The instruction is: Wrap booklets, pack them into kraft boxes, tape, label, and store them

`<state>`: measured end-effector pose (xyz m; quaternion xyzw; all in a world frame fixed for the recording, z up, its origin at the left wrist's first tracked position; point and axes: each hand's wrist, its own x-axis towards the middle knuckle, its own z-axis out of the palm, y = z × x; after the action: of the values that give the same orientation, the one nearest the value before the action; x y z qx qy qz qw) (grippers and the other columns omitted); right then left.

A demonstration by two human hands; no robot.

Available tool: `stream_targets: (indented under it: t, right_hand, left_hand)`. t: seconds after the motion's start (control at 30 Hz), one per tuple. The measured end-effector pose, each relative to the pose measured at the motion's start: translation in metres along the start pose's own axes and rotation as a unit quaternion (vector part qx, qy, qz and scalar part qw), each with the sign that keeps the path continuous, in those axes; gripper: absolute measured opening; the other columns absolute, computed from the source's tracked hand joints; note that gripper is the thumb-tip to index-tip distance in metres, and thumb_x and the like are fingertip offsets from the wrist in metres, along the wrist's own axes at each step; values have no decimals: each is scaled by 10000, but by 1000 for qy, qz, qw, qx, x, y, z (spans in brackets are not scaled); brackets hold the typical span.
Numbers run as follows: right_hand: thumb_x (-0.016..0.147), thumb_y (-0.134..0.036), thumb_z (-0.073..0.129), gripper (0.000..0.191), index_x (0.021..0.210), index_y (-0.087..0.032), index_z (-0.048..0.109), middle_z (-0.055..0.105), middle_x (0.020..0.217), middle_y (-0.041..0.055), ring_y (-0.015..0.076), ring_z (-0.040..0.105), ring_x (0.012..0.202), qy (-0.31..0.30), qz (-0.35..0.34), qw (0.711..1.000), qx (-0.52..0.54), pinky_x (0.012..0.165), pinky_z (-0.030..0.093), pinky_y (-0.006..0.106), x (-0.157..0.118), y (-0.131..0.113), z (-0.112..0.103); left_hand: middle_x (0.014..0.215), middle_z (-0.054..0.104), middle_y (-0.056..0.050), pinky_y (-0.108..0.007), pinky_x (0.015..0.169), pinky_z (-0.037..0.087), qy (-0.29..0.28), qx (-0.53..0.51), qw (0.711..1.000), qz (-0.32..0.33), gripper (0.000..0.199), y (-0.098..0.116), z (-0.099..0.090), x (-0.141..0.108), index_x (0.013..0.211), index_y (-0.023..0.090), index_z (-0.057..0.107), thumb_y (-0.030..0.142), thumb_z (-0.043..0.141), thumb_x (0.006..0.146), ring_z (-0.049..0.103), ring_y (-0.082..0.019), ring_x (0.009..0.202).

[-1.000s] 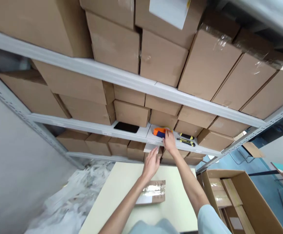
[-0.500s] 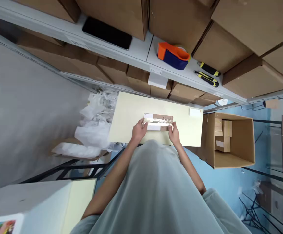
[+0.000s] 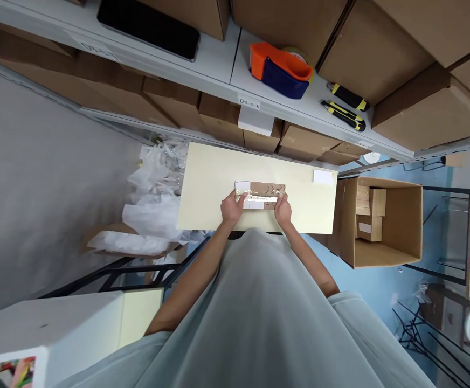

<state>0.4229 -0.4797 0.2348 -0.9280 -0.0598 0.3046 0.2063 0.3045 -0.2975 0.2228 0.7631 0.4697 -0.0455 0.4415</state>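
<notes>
White wrap [image 3: 150,215]: crumpled in a heap left of centre, beside the table.
Black phone [image 3: 150,29]: flat on the shelf, upper left of the frame.
Left hand [image 3: 232,208]: partly closed on the box's left end, thumb on top; its other fingers are mostly hidden.
Taped box [image 3: 266,188]: mid-frame, above the pale table [image 3: 208,167], clear tape shining along its length; whether it is lifted, I cannot tell.
Tape dispenser [image 3: 285,81]: upper centre, on the shelf, untouched. A second ago the right hand was on it; that hand has since come down to the box, so both hands now seem given to handling it.
Right hand [image 3: 283,209]: curled at the box's right end, gripping it with the thumb uppermost.
Cutters [image 3: 345,110]: two, yellow and black, upper right on the shelf.
Open carton [image 3: 399,253]: right of the table, smaller boxes [image 3: 370,226] inside.
</notes>
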Motion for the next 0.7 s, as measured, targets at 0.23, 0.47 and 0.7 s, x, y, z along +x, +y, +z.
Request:
stream_targets:
  t: [0.23, 0.47, 0.7]
  right_hand:
    - [1151, -544, 366, 562, 1350, -110, 661, 738, 1321, 225, 293, 706, 1214, 64, -82, 993, 56, 1059, 561, 389, -9, 5, -19]
    - [1091, -483, 519, 434, 1229, -136, 741, 726, 1253, 173, 253, 728, 1044, 106, -131, 982, 89, 967, 604, 374, -15, -1, -39]
    - [1028, -327, 630, 236, 1025, -163, 800, 793, 1191, 146, 238, 787, 1053, 35, -95, 991, 85, 957, 619, 319, -18, 8, -27]
  left_hand:
    - [1297, 803, -151, -356, 1025, 606, -5, -58, 998, 26, 393, -10, -29, 4, 1306, 146, 795, 306, 664, 972, 786, -266, 1065]
    - [1375, 777, -95, -371, 1049, 632, 36, -98, 987, 119, 379, 1, -50, -3, 1320, 196, 809, 320, 661, 994, 782, -237, 1068]
    - [1291, 835, -104, -419, 1104, 614, 1, -97, 995, 28, 337, -25, -48, -1, 1224, 191, 846, 226, 678, 934, 814, -287, 1138]
